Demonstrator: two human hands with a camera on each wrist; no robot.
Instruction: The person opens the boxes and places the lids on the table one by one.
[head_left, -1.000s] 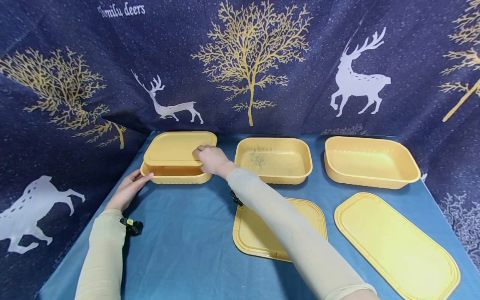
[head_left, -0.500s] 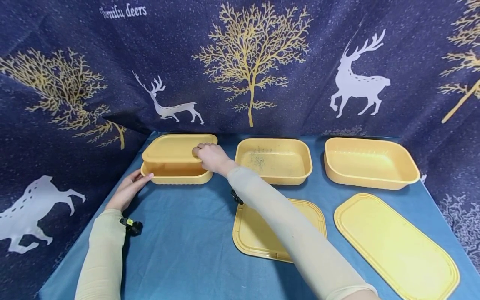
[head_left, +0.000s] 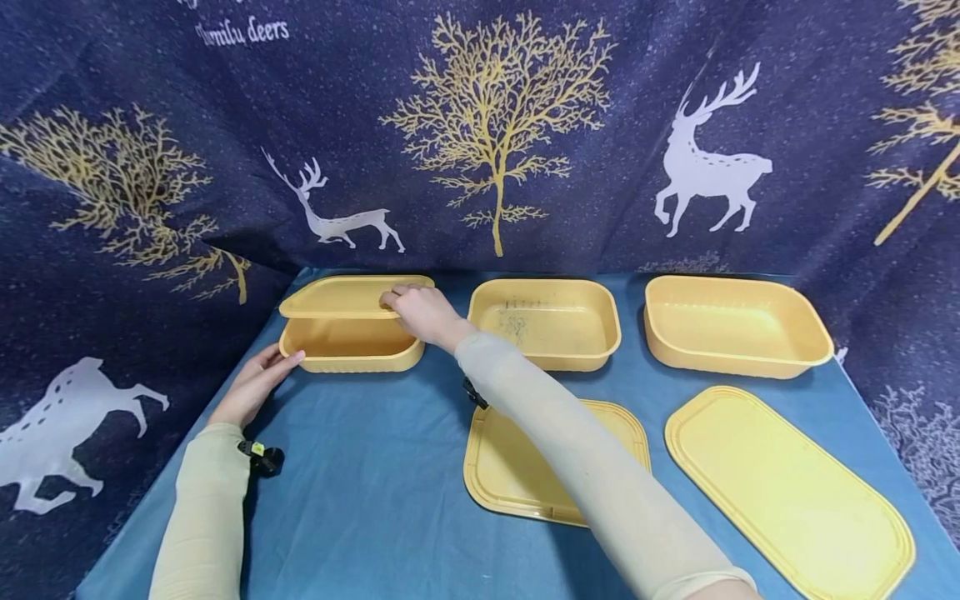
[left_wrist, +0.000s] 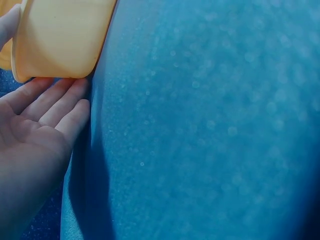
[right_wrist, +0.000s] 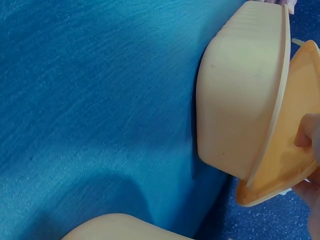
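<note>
A yellow rectangular box point(head_left: 360, 365) stands at the back left of the blue cloth in the head view. My left hand point(head_left: 255, 385) rests against its left end, fingers fairly straight along the wall and thumb at the rim; the left wrist view shows this palm point(left_wrist: 30, 140) close up. Above the box, a yellow lid point(head_left: 337, 297) is tilted up at its near side, leaving a gap that shows the box's inside. My right hand point(head_left: 426, 315) pinches the lid's near right edge, with thumb and fingers on opposite faces in the right wrist view.
Two more uncovered yellow boxes stand along the back, a middle box point(head_left: 547, 363) and a right box point(head_left: 738, 367). Before them lie two flat lids, a middle lid point(head_left: 510, 467) partly under my right forearm, and a right lid point(head_left: 795, 492). A printed curtain point(head_left: 570, 225) hangs behind.
The lid's near edge has risen and the lid tilts more, widening the gap over the box. My right hand moves with it; my left hand stays at the box's left end.
</note>
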